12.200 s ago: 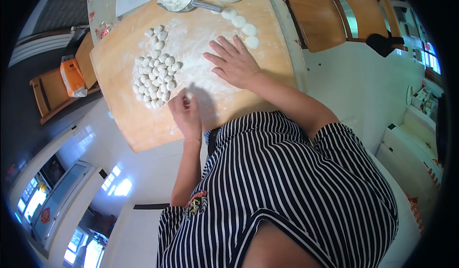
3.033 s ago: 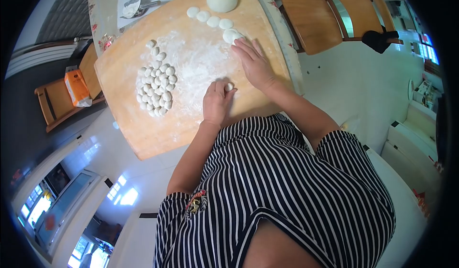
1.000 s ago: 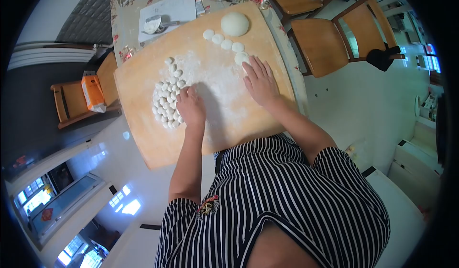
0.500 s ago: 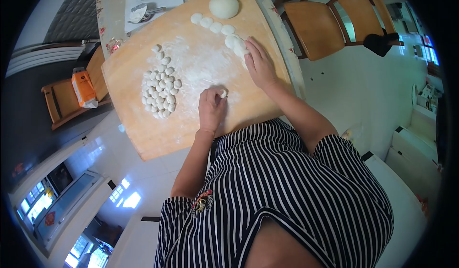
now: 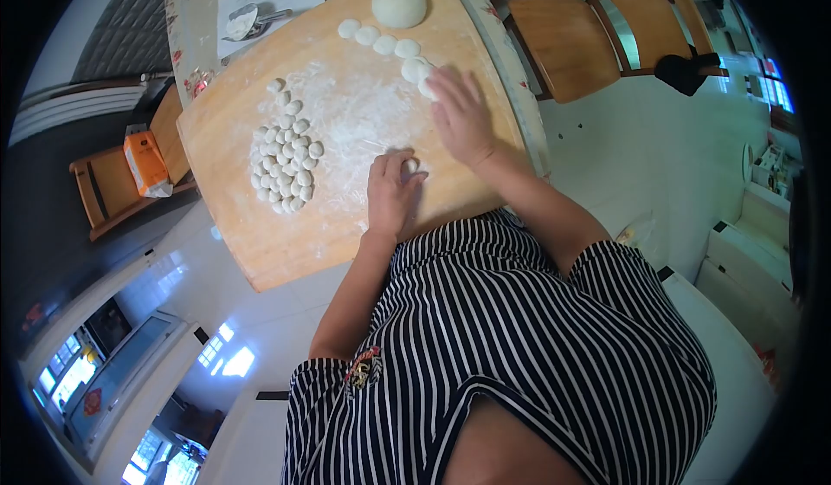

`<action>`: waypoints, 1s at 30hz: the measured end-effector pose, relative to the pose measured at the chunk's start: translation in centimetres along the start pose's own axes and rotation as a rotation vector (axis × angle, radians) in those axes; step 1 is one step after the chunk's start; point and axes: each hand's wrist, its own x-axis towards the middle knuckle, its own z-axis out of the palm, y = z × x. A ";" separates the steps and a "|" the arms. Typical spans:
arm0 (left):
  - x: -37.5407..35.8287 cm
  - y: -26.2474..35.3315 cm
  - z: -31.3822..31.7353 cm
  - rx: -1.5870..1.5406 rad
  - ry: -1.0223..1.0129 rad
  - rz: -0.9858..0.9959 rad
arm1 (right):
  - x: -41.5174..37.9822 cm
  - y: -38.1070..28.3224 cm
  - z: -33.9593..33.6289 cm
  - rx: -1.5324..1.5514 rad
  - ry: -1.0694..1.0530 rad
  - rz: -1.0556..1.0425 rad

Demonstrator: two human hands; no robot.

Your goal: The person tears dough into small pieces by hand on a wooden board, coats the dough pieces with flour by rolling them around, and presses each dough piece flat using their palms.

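your board (image 5: pixel 251 242) is pale honey-orange wood, dusted white with flour (image 5: pixel 355 117) through the middle. the small dough pieces (image 5: pixel 284 158) clustered on it are off-white, as are the bigger dough discs (image 5: pixel 381 42) and the dough ball (image 5: pixel 399 5). your shirt (image 5: pixel 519 346) is black with thin white stripes and has a red-and-yellow badge (image 5: pixel 362 367). the chairs (image 5: pixel 567 43) are warm orange-brown wood. the bag (image 5: pixel 144 164) on the side chair is orange and white. the floor (image 5: pixel 658 147) is glossy white.

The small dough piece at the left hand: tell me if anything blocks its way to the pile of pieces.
Nothing visible does. The small dough piece sits at the left hand fingertips; only bare floured board lies between it and the pile of pieces.
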 end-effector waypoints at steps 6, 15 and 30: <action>-3.1 -3.2 -5.0 0.032 0.141 -0.189 | -0.4 -9.2 1.8 -0.068 -0.402 -0.246; -0.2 -4.8 -10.9 0.146 0.293 -0.352 | -1.3 -8.4 4.5 -0.115 -0.550 -0.252; 4.3 -6.1 -10.4 0.542 -0.002 -0.057 | -1.7 -7.7 4.5 -0.107 -0.469 -0.284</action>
